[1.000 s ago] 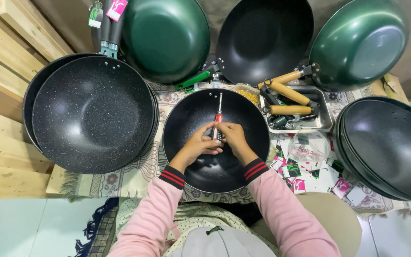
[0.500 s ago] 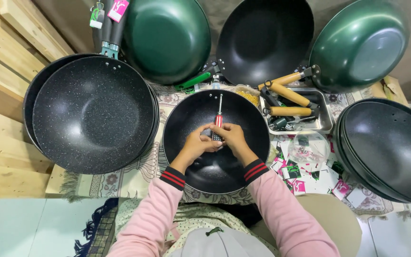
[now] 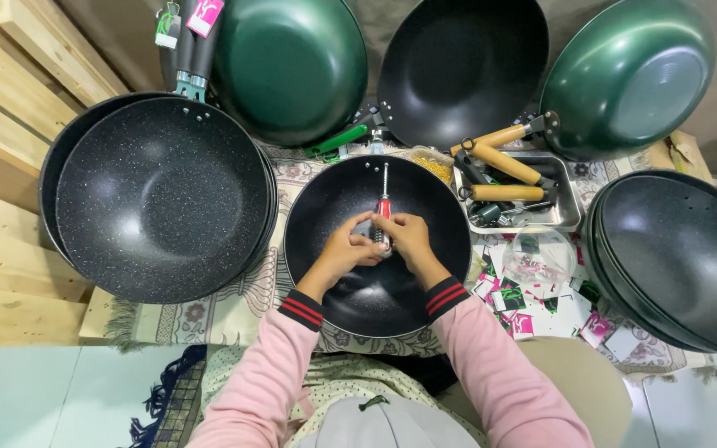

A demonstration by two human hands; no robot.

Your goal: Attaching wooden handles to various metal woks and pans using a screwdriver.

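Landmark: the black wok [image 3: 375, 290] sitting right in front of the person, on a patterned cloth [image 3: 234, 303]. Everything below is placed off that.

Screwdriver: red and black handle, metal shaft, screwdriver [image 3: 384, 207] lies inside the wok, over its far half, shaft pointing at the far rim where two small holes show.

Left hand: left hand [image 3: 346, 247] is inside the wok, fingers curled together around the lower end of the screwdriver handle, thumb side touching the other hand.

Right hand: right hand [image 3: 408, 239] is also inside the wok, fingers closed on the same handle from the other side. Both are clamped on it pretty snug; can't tell which one takes more of the grip.

Sleeves: pink with dark striped cuffs, crossing the near rim of the wok.

Left of the wok: a stack of speckled pans [image 3: 159, 199], rim just beside it.

Right of the wok: a stack of dark pans [image 3: 682, 257], well apart, with loose tags and cards [image 3: 541, 303] scattered between.

Beyond the wok, right: a metal tray [image 3: 570, 211] with wooden handles [image 3: 504, 166] in it.

Beyond the wok, far side: a green wok [image 3: 292, 66], a black wok [image 3: 462, 66] and another green wok [image 3: 632, 75] propped up.
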